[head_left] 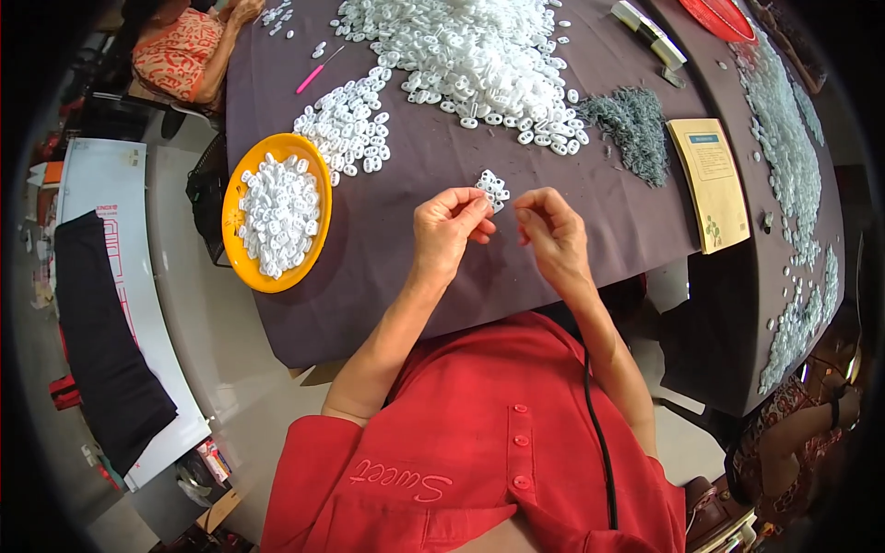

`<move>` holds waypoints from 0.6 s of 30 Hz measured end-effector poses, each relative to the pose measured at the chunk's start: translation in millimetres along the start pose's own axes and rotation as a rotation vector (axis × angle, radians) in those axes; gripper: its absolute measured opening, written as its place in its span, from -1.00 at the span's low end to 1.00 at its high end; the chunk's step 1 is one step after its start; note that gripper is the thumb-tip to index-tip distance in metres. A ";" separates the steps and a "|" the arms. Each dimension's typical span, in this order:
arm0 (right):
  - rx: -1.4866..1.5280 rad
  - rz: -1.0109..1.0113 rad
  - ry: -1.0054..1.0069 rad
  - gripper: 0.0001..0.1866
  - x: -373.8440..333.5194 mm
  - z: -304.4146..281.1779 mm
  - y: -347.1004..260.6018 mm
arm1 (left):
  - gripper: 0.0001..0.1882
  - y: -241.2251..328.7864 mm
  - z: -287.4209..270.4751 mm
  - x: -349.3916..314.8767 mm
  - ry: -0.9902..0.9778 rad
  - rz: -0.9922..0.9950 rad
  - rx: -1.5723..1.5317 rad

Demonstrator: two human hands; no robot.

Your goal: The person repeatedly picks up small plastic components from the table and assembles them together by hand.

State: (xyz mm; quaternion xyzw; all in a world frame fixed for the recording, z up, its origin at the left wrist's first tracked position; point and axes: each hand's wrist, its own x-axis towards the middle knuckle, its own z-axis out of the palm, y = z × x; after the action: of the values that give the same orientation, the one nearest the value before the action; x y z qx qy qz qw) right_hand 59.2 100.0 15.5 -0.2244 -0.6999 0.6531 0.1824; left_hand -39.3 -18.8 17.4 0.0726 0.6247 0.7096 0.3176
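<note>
My left hand (pixel 442 230) pinches a small cluster of joined white oval pieces (pixel 493 189) between thumb and fingers, just above the dark tablecloth. Close by on the right, my right hand (pixel 556 238) has its fingers curled and thumb pressed in; whatever it may hold is too small to make out. A gap separates the two hands. To the left stands an orange oval dish (pixel 231 249) filled with loose white two-holed pieces (pixel 277 217). Beyond the hands, a large heap of the same pieces (pixel 479 69) spreads over the table.
Right of the heap lies a tangle of grey threads (pixel 631 134), then a yellow booklet (pixel 712 189). A pink-handled hook (pixel 312 78) lies at the far left. Another table (pixel 737 341) bears more pieces at right. Other people sit at far left (pixel 180 55) and lower right (pixel 784 452).
</note>
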 end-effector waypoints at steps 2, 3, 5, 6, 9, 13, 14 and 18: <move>0.144 0.049 0.002 -0.96 -0.8 7.7 -4.0 | -0.87 -1.3 4.7 -5.4 -0.041 -0.066 -0.098; 0.141 0.050 0.003 -0.96 -1.4 7.5 -2.9 | -0.87 -1.7 6.9 -7.5 -0.042 -0.067 -0.100; 0.134 0.020 0.015 -0.97 -2.6 7.8 0.3 | -0.87 -2.0 11.8 -10.9 -0.056 -0.042 -0.066; 0.132 0.019 0.016 -0.97 -3.9 8.8 -0.4 | -0.87 -3.7 13.3 -12.0 -0.057 -0.042 -0.067; 0.116 -0.019 0.049 -0.95 -7.8 10.4 -5.4 | -0.87 -6.9 15.8 -14.6 -0.093 -0.051 -0.136; 0.055 -0.057 0.026 -0.96 -10.8 3.8 -5.4 | -0.89 0.3 14.0 -19.1 -0.129 -0.061 -0.018; 0.050 -0.081 -0.003 -0.97 -10.7 2.1 -3.2 | -0.90 2.7 12.9 -19.7 -0.154 -0.066 0.086; 0.083 0.044 0.037 -0.96 -11.9 -0.4 -5.8 | -0.92 3.5 20.8 -27.6 -0.059 0.111 0.296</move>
State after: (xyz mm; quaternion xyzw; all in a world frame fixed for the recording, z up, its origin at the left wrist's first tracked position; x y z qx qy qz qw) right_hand 68.9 93.6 21.8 -0.2438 -0.6636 0.6812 0.1901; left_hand -8.5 -16.3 33.1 0.1742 0.7080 0.6237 0.2820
